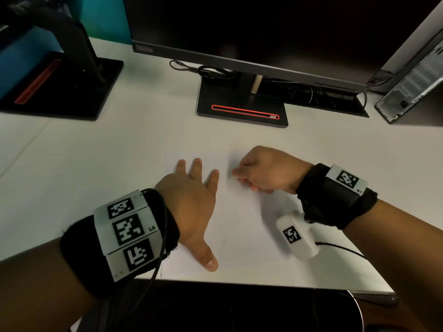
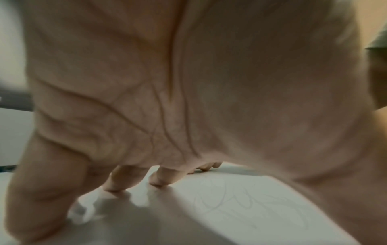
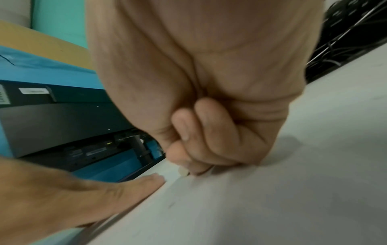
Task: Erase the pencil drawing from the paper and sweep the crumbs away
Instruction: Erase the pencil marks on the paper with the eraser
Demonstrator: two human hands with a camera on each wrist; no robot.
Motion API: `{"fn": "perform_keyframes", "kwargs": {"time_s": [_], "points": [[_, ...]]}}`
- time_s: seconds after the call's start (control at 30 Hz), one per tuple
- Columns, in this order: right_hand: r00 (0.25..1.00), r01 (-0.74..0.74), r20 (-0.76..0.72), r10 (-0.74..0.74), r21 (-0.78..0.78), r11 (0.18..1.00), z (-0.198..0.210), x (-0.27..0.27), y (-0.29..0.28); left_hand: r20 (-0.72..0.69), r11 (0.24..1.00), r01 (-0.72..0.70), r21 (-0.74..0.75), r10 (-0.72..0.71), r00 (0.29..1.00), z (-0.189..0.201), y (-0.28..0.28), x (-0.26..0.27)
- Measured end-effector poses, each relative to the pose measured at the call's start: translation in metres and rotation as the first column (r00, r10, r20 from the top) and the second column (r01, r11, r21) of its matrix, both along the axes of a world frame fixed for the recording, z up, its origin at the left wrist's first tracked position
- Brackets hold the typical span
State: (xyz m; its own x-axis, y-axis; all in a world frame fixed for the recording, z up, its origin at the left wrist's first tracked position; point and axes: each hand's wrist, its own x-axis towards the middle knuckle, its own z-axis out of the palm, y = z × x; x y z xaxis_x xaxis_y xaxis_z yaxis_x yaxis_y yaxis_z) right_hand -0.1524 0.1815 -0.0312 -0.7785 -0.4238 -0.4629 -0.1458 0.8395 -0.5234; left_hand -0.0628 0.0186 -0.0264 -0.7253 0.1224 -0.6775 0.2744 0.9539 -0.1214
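Observation:
A white sheet of paper (image 1: pixel 242 250) lies on the white desk near its front edge, with a faint pencil scribble (image 1: pixel 230 226) in its middle. The same pencil scribble (image 2: pixel 247 203) shows in the left wrist view. My left hand (image 1: pixel 191 202) lies flat on the paper's left part, fingers spread and straight, thumb toward the front edge. My right hand (image 1: pixel 261 173) is curled at the paper's far part and pinches a small white eraser (image 1: pixel 232 174), whose tip touches the sheet. In the right wrist view the eraser (image 3: pixel 183 171) pokes out below the curled fingers (image 3: pixel 188 126).
A black monitor stand (image 1: pixel 242 109) with a red slot stands just beyond the paper under a dark monitor (image 1: pixel 239 32). A second stand (image 1: pixel 60 85) is at the far left, a computer case (image 1: pixel 412 87) at the far right. The desk's front edge (image 1: pixel 239 282) runs close below the paper.

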Motion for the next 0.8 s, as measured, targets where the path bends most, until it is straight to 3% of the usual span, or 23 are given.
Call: {"fn": "perform_keyframes", "kwargs": {"time_s": [0.17,0.3,0.4,0.57,0.67,0.8], "points": [[0.997,-0.072,0.025,0.072,0.005,0.997,-0.001,0.005,-0.008,0.000,1.000,0.001,0.000,-0.001,1.000,0.000,-0.001,0.000],[0.999,0.040,-0.021,-0.040,-0.014,0.999,0.003,-0.007,-0.005,0.006,1.000,-0.003,0.005,0.003,1.000,0.001,-0.001,0.000],[0.996,-0.085,0.028,0.085,0.023,0.996,0.001,0.002,-0.008,0.012,1.000,-0.004,0.006,0.003,1.000,0.002,-0.002,0.001],[0.997,-0.054,-0.052,0.055,0.021,0.998,0.003,-0.001,-0.002,0.014,1.000,-0.004,0.001,0.004,1.000,0.002,-0.002,0.001],[0.991,-0.132,0.036,0.130,0.034,0.991,0.003,0.006,0.002,0.015,1.000,-0.001,0.002,0.001,1.000,0.003,-0.002,0.001],[1.000,-0.025,0.014,0.025,0.034,0.999,0.001,0.005,0.029,0.015,1.000,-0.009,0.000,0.009,1.000,0.003,-0.001,0.001]]}}
